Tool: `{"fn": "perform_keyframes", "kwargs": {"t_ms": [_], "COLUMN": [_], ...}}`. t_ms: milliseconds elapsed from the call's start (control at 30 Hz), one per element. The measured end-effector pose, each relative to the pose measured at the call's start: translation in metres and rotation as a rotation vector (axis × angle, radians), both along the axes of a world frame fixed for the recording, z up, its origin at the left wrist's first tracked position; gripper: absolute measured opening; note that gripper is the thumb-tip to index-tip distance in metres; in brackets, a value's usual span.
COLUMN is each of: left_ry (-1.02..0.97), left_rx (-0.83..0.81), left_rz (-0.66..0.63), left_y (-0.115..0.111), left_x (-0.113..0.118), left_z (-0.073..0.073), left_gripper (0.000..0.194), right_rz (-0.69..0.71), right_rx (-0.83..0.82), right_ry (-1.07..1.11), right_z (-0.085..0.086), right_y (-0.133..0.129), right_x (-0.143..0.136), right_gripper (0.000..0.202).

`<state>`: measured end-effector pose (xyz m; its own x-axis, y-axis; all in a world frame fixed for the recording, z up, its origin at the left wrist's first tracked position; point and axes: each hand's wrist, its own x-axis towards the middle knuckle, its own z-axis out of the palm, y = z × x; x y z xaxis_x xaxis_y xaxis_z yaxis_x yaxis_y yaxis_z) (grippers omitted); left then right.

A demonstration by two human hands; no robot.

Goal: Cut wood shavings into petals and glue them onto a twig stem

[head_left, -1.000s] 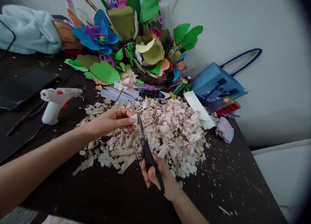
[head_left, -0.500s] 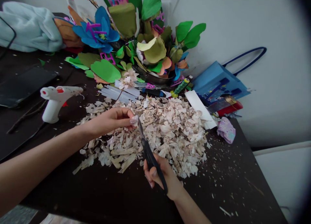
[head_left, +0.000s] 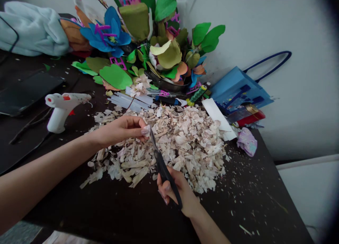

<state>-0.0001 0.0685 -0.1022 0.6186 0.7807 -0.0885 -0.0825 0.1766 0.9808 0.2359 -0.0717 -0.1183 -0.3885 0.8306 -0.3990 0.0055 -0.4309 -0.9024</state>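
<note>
My left hand (head_left: 127, 130) pinches a small pale petal-like piece (head_left: 146, 130) between thumb and fingertips. In my right hand (head_left: 177, 191) is a pair of black-handled scissors (head_left: 164, 170), its fingers wrapped round the handles. The blades point up and to the left, and their tips touch or nearly touch the pale piece; they look close together. Beneath both hands spreads a heap of dry, pale petal-like scraps (head_left: 185, 141) on the dark table (head_left: 111, 208). Part of the heap is hidden by my left hand and the scissors.
A white glue gun (head_left: 59, 111) stands at left, near a dark flat device (head_left: 29, 92). Behind the heap lie translucent glue sticks (head_left: 129, 102), green thread (head_left: 198, 93) and colourful craft flowers (head_left: 166, 55). A blue bag (head_left: 239, 87), a white strip (head_left: 219, 118) and crumpled lilac paper (head_left: 247, 141) are at right.
Both hands, the pale piece and the scissors keep almost the same positions. The whole view has shifted very slightly.
</note>
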Motion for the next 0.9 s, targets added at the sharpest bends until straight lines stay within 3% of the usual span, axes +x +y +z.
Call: {"fn": "perform_keyframes", "kwargs": {"t_ms": [600, 900], "left_ry": [0.012, -0.013], "left_rx": [-0.007, 0.002], "left_rz": [0.007, -0.095], "left_y": [-0.0001, 0.0060], "left_x": [0.0001, -0.0088], "left_z": [0.0038, 0.0043], "left_gripper": [0.018, 0.011], "right_rz": [-0.003, 0.050], "right_rx": [0.002, 0.006], "right_ry": [-0.018, -0.010], "right_z": [0.0003, 0.0068], "right_y": [0.0009, 0.0009], "right_x": [0.0002, 0.0066], "right_gripper": [0.052, 0.048]}}
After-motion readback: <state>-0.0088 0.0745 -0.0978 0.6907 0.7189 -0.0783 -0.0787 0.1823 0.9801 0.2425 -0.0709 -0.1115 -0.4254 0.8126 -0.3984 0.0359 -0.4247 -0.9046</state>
